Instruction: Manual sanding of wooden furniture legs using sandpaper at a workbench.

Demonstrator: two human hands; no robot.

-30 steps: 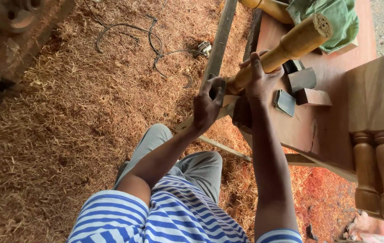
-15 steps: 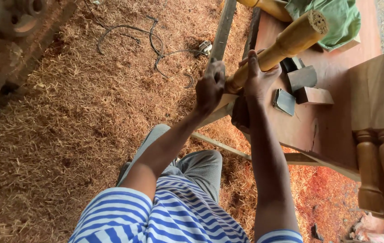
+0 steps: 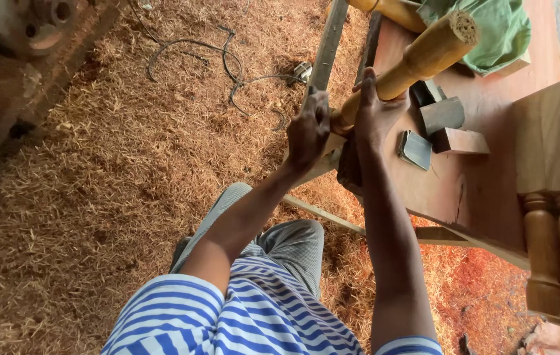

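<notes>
Shavings (image 3: pixel 96 217) over floor, nearest. Left hand (image 3: pixel 308 131) grip clenched on lower end of turned wooden leg (image 3: pixel 418 59) at counter (image 3: pixel 483 190) edge; right hand (image 3: pixel 375 112) grip wrapped round its shaft. Leg slants toward 2 o'clock; green cloth (image 3: pixel 490 33) beyond at 1.

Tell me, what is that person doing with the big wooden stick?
A person in a striped shirt holds a long turned wooden post at the edge of a reddish workbench. The right hand wraps around the post, and the left hand presses on its lower end. Small wooden blocks lie on the bench beside them, and wood shavings cover the floor.
</notes>
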